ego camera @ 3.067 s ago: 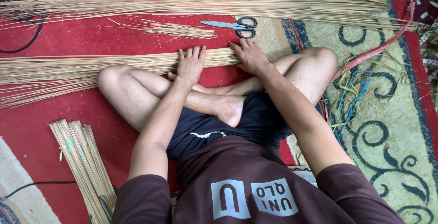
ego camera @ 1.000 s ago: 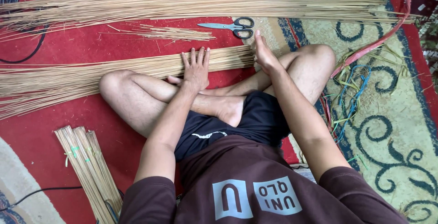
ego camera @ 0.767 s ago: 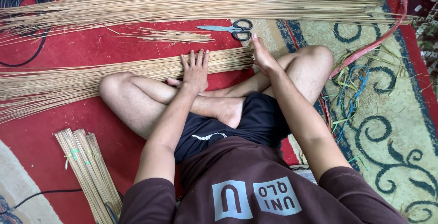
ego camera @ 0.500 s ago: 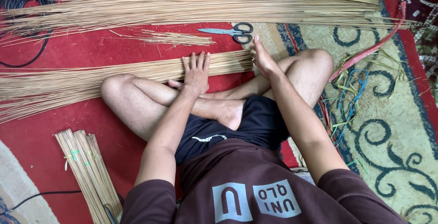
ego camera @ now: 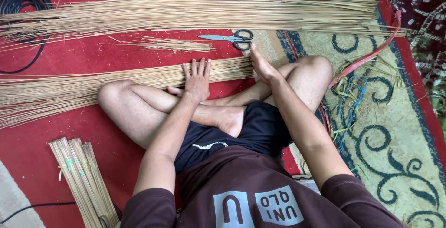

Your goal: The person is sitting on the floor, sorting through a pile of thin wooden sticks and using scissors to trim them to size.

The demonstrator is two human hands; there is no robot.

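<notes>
I look down at crossed legs on a red mat (ego camera: 69, 70). The near stick bundle (ego camera: 116, 81) lies flat just past the knees, long axis running left-right, its right end slightly farther from the body and its left end spreading off the frame edge. My left hand (ego camera: 197, 77) rests palm down on the bundle's right part, fingers (ego camera: 200, 66) straight and together, pointing far; it is flat and presses, with nothing clasped. My right hand (ego camera: 261, 65) stands on edge at the bundle's cut right end, palm facing left along the sticks, fingers extended, touching or just off the tips; I cannot tell which. It is also unclenched and holds nothing. So the bundle stretches leftward from both hands, the right hand squarely at its end, the left hand on top just beside.

Scissors (ego camera: 232, 38) lie closed just beyond the right hand, handles right, blades pointing left. A small loose tuft of sticks (ego camera: 174, 45) lies left of them. A big stick pile (ego camera: 209, 5) runs parallel, farther off. A tied short bundle (ego camera: 83, 181) sits near left.
</notes>
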